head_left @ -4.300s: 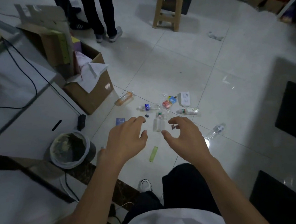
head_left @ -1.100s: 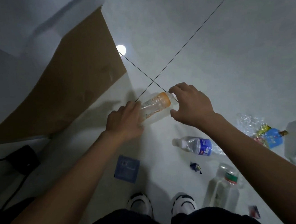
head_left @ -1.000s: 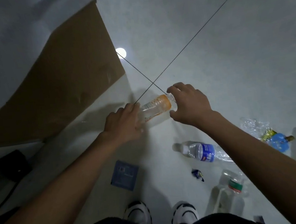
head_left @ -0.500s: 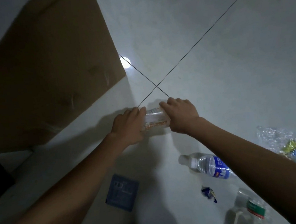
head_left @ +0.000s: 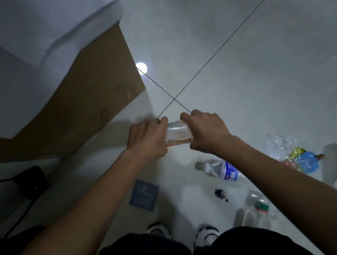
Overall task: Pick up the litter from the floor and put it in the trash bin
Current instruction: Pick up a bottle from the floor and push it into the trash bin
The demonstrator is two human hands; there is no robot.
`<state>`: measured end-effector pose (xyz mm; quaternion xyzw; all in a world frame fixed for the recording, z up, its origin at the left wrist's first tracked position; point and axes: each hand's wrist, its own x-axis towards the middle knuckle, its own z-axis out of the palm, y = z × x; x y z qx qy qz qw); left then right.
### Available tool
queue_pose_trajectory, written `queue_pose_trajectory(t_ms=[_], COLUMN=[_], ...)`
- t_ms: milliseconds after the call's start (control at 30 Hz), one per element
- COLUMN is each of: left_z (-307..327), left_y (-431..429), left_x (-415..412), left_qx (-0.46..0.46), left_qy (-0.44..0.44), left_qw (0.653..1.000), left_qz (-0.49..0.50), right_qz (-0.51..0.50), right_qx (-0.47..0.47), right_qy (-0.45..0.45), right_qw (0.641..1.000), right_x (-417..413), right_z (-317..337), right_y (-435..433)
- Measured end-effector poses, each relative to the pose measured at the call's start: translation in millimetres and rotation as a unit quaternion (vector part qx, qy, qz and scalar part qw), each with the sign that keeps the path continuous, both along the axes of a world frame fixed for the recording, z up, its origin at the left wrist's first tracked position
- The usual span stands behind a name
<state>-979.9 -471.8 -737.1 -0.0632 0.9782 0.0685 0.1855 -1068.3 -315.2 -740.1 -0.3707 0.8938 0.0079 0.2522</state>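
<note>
Head view: both arms stretch forward and down, the hands meeting beside the box (head_left: 83, 106). The left hand (head_left: 147, 140) curls its grip round one end of the bottle (head_left: 177, 133). The right hand (head_left: 205, 132) wraps the other end, knuckles up. Only the bottle's labelled middle shows between them, low over the floor (head_left: 241, 79), just short of the tile-joint crossing. A second ago the right fingers merely touched the orange cap; now it is hidden and the hands sit closer together.
</note>
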Motion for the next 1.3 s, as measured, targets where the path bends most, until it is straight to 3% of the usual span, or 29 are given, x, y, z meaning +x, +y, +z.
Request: queue_pose_trajectory(t_ms=[233, 433, 833, 1067, 1300], left_z=[125, 231, 394, 455, 472], left_y=[17, 33, 38, 24, 18], left_x=[39, 92, 171, 226, 298], left_qx=[0.012, 0.035, 0.023, -0.025, -0.040], left_qy=[0.059, 0.057, 0.062, 0.078, 0.073], left_qw=[0.998, 0.998, 0.991, 0.977, 0.953], left_qz=[-0.012, 0.009, 0.113, 0.197, 0.290], right_qz=[-0.011, 0.005, 0.079, 0.156, 0.246], right_qx=[-0.021, -0.039, -0.083, -0.110, -0.123], right_qy=[0.035, 0.050, 0.075, 0.028, 0.027], right_qw=[0.999, 0.998, 0.991, 0.981, 0.961], right_x=[36, 74, 139, 176, 229], right_z=[137, 246, 402, 463, 473], right_y=[18, 30, 21, -19, -51])
